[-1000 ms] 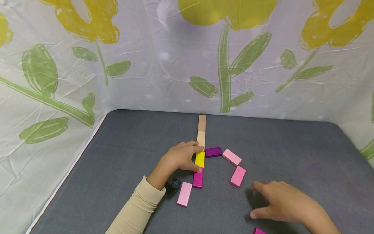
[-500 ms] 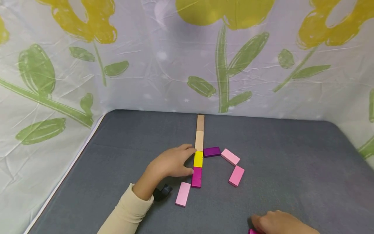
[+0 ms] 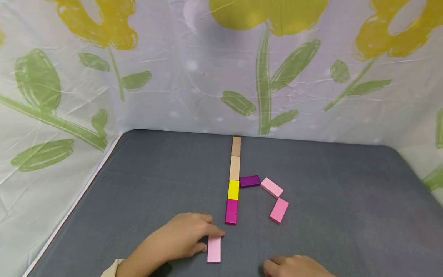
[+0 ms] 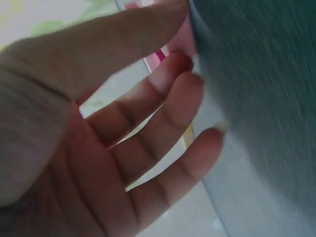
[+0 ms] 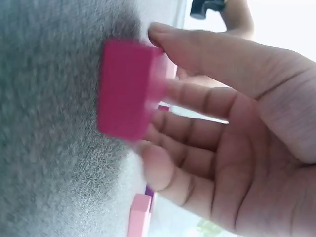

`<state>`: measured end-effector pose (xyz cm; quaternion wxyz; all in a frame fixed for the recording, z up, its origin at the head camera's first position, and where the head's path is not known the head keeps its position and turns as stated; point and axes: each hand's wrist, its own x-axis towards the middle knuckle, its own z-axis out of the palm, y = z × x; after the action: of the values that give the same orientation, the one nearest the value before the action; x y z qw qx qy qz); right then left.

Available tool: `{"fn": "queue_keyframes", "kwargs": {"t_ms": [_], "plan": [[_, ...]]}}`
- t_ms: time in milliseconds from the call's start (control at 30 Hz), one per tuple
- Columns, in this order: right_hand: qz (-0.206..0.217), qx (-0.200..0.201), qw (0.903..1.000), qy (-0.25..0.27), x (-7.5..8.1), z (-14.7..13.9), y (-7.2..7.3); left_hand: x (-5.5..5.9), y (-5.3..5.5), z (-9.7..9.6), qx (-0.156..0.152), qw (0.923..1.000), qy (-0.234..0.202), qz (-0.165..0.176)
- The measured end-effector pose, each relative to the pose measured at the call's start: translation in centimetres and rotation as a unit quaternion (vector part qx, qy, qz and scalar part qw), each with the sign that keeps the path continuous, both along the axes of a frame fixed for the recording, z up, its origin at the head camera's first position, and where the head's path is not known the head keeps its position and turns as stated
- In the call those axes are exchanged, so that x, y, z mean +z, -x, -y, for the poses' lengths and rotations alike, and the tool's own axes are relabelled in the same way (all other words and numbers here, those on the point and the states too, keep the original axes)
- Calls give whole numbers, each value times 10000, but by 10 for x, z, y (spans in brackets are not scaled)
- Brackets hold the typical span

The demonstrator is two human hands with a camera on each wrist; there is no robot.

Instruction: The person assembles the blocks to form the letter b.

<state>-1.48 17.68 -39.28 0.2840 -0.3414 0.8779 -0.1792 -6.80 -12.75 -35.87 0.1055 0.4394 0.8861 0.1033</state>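
Low on the dark cloth, my left hand (image 3: 183, 235) pinches a light pink block (image 3: 214, 251) between thumb and index finger. Its other fingers are loosely bent in the left wrist view, where the pink block (image 4: 183, 37) shows partly behind the thumb. My right hand (image 3: 294, 266) is at the bottom edge of the head view. A magenta block (image 5: 123, 91) sits between its thumb and fingers in the right wrist view; the head view hides it. Just beyond the left hand lies another magenta block (image 3: 231, 212), end to end with a yellow block (image 3: 233, 190).
Two wooden-coloured blocks, one pale (image 3: 234, 167) and one tan (image 3: 236, 146), extend the row to the back edge. From it a purple block (image 3: 250, 181), a light pink block (image 3: 271, 187) and a pink block (image 3: 278, 211) curve right. A flowered curtain (image 3: 194, 77) hangs behind.
My left hand has come down from the row to the light pink block, which now lies straighter and nearer. My right hand has reached the magenta block and moved left with it.
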Motion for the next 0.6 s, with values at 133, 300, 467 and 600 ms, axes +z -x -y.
{"fn": "queue_keyframes", "kwargs": {"t_ms": [133, 300, 467, 600], "plan": [[-796, 120, 9958, 445, 8, 3, 12, -3, -7, -14, -398, 9988, -75, -257], [-2126, -128, 9694, 1224, 17, 5, 24, -7, -12, -32, -712, 9951, -150, -674], [-2559, 33, 9557, 1456, 21, 8, 36, -9, -11, -41, -507, 9951, -105, -843], [-2653, 44, 9525, 1492, 23, 11, 45, -11, -8, -44, -237, 9973, -94, -688]]}}
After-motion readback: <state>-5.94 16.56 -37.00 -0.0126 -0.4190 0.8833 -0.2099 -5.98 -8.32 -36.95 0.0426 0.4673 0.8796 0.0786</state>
